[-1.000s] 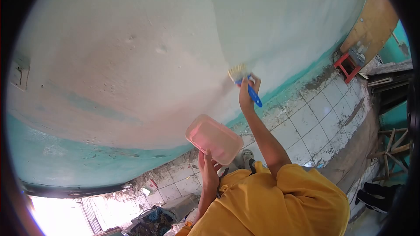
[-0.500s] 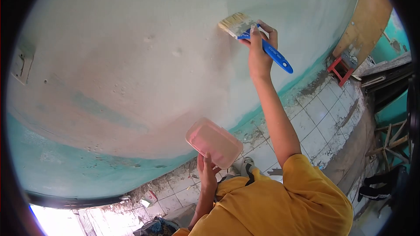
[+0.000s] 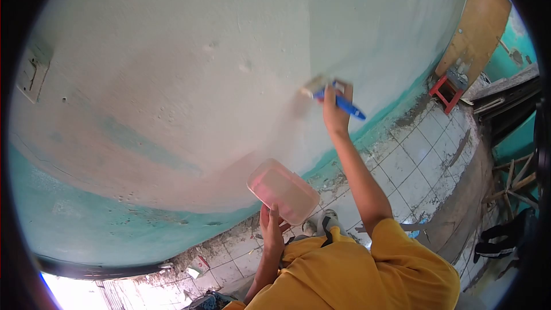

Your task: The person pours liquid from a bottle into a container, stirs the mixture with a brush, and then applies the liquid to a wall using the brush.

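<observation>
My right hand (image 3: pixel 337 108) is closed around the blue handle of a wide paintbrush (image 3: pixel 351 107). Its pale bristles point left and rest on or just off the wall (image 3: pixel 252 40); motion blur hides which. Low in the middle, my left hand (image 3: pixel 272 229) grips the lower edge of a pink plastic container (image 3: pixel 285 191), thumb over the rim. The container is tilted, and pink shows more strongly along its left inside. The wall is pale, with faint brownish patches and a teal band along its bottom.
A socket plate (image 3: pixel 35 77) is on the wall at far left. Dirty white floor tiles (image 3: pixel 416 143) run along the wall's foot. At right stand a small red stool (image 3: pixel 446 93), a leaning wooden board (image 3: pixel 477 23) and stacked planks (image 3: pixel 508 100). Dark cloth (image 3: pixel 502 235) hangs lower right.
My right hand has brought the paintbrush down along the wall, closer to the container. My left hand and the container stay in nearly the same place.
</observation>
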Tool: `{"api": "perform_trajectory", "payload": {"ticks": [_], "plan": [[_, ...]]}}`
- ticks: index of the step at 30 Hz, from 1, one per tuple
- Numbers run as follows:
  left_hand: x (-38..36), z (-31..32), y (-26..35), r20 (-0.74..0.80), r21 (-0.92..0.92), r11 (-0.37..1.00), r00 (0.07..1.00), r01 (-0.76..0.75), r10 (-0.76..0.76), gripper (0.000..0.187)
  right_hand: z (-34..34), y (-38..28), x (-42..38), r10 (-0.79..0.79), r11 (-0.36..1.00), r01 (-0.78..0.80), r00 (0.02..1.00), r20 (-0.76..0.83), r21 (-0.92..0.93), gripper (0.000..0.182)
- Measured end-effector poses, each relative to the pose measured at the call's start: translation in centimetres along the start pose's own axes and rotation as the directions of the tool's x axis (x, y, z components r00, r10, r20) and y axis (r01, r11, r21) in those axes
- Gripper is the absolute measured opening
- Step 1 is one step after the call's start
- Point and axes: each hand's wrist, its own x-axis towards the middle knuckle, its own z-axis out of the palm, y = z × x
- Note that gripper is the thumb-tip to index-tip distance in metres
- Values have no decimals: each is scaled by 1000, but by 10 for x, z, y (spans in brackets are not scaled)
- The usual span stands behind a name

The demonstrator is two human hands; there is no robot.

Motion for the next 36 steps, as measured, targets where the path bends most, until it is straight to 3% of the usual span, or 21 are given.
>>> {"api": "perform_trajectory", "payload": {"ticks": [4, 7, 8, 10, 12, 13, 17, 19, 22, 24, 26, 29, 31, 33, 36], "plan": [[-2, -1, 3, 25, -16, 1000, 1000, -7, 7, 83, 50, -96, 38, -195, 974, 191, 980, 25, 122, 35], [-5, -1, 5, 15, -26, 1000, 1000, -6, 6, 82, 45, -81, 30, -291, 940, 281, 956, 24, 193, 34], [-4, -2, 5, 15, -27, 1000, 1000, -7, 8, 82, 34, -53, 21, -230, 956, 225, 973, 2, 187, 34], [-4, -3, 3, -16, -76, 996, 999, -47, 46, 65, 8, 13, -5, -106, 985, 109, 994, -27, 133, 35], [-3, -6, 1, -29, -76, 996, 999, -47, 45, 64, -23, 71, -40, 48, 999, -48, 998, -48, 15, 35], [-3, -8, 1, -38, -74, 996, 998, -45, 42, 64, -36, 87, -53, 140, 988, -144, 988, -61, -58, 35], [0, -10, -1, -24, -67, 997, 999, -44, 42, 64, -49, 97, -52, 180, 964, -187, 982, -54, -191, 35], [0, -10, -2, -8, -82, 995, 999, -47, 46, 65, -19, 53, -24, -4, 993, 8, 999, 36, -120, 37], [-3, -7, 3, 15, -76, 996, 999, -49, 51, 66, 32, -46, 10, -122, 992, 122, 991, 59, 5, 37], [-4, -7, 3, 9, -73, 996, 999, -49, 50, 66, 48, -82, 25, -169, 985, 168, 984, 56, 26, 37], [-6, -7, 2, 2, -70, 996, 999, -49, 49, 67, 57, -98, 30, -275, 948, 264, 961, 40, 175, 34], [-6, -9, 1, 20, -81, 995, 998, -51, 52, 67, 36, -49, 11, -174, 965, 172, 985, -7, 200, 33], [-8, -10, 2, 23, -91, 994, 998, -60, 62, 67, 12, 17, -14, -110, 982, 116, 993, -45, 152, 33], [-7, -11, 1, 18, -94, 994, 998, -60, 62, 67, -18, 67, -43, 83, 997, -83, 994, -70, 3, 33], [-8, -11, 4, 9, -82, 996, 999, -44, 45, 67, -48, 100, -59, 125, 985, -133, 989, -75, -107, 31]]}}
